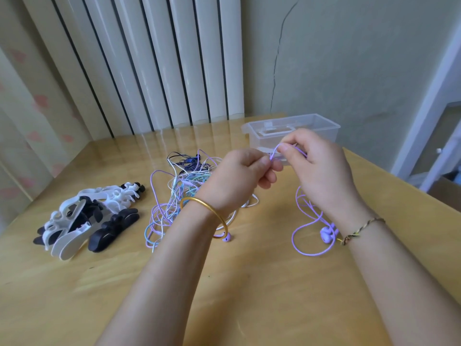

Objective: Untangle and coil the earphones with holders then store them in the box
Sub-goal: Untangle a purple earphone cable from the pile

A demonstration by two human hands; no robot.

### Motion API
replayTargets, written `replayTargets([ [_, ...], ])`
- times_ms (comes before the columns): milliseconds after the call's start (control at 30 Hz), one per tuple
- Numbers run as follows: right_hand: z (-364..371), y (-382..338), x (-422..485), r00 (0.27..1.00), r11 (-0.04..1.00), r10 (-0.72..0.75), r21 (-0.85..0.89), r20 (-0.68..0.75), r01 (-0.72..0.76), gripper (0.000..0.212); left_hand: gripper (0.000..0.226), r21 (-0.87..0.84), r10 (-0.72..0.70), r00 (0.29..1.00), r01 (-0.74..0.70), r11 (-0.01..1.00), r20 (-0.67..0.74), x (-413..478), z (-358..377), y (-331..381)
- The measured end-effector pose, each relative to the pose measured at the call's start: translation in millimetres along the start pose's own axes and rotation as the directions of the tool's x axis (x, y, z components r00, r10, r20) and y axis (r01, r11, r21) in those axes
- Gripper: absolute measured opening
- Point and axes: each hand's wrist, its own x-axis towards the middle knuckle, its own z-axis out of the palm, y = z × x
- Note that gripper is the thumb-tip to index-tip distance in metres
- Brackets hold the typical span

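The left hand (pixel 239 176) comes off a forearm that is bare along all that shows, and its wrist carries a plain gold bangle (pixel 212 208), a thin, smooth, shiny round hoop that sits loose, wider than the wrist itself. The right hand (pixel 321 168) likewise has a bare forearm. Its wrist is circled by a thin braided thread bracelet (pixel 361 227) of dark brown and yellow strands, snug against the wrist, with a short yellow thread end sticking out on its left side.
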Motion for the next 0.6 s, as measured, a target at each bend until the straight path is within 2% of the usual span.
replayTargets([
  [33,2,2,0,1.0,1.0,0.019,0.018,0.005,-0.019,0.015,0.028,-0.05,-0.014,1.0,0.014,0.999,0.009,-1,-1,1],
  [100,4,4,1,0.998,0.997,0.046,0.055,0.052,-0.049,0.021,0.028,-0.257,-0.042,0.999,0.039,0.966,-0.01,-2,-3,4],
  [167,4,1,1,0.98,0.995,0.044,0.075,0.193,-0.059,0.024,0.026,-0.518,-0.101,0.994,0.067,0.853,-0.038,-1,-6,8],
  [233,1,-7,-3,0.912,0.99,0.004,0.126,0.409,-0.061,0.024,0.023,-0.684,-0.174,0.979,0.054,0.728,-0.107,-1,-8,10],
  [300,-2,-14,-7,0.814,0.984,-0.039,0.166,0.579,-0.07,0.023,0.019,-0.728,-0.207,0.95,-0.031,0.685,-0.235,0,-9,10],
  [367,-6,-20,-10,0.746,0.98,-0.063,0.182,0.663,-0.079,0.022,0.014,-0.655,-0.173,0.898,-0.152,0.74,-0.404,1,-10,5],
  [400,-9,-22,-10,0.738,0.978,-0.08,0.195,0.67,-0.071,0.021,0.013,-0.534,-0.114,0.86,-0.199,0.821,-0.497,2,-10,0],
  [433,-11,-23,-10,0.751,0.976,-0.095,0.211,0.653,-0.06,0.02,0.012,-0.331,-0.019,0.825,-0.206,0.921,-0.565,4,-12,-6],
  [467,-12,-23,-9,0.787,0.974,-0.103,0.223,0.608,-0.045,0.019,0.013,-0.098,0.084,0.82,-0.168,0.981,-0.566,5,-12,-11],
  [533,-12,-19,-5,0.898,0.976,-0.087,0.219,0.431,-0.011,0.016,0.019,0.241,0.185,0.893,-0.089,0.966,-0.411,5,-11,-16],
  [600,-10,-12,-1,0.974,0.986,-0.054,0.167,0.219,0.017,0.013,0.021,0.3,0.173,0.956,-0.096,0.949,-0.239,4,-5,-13],
])
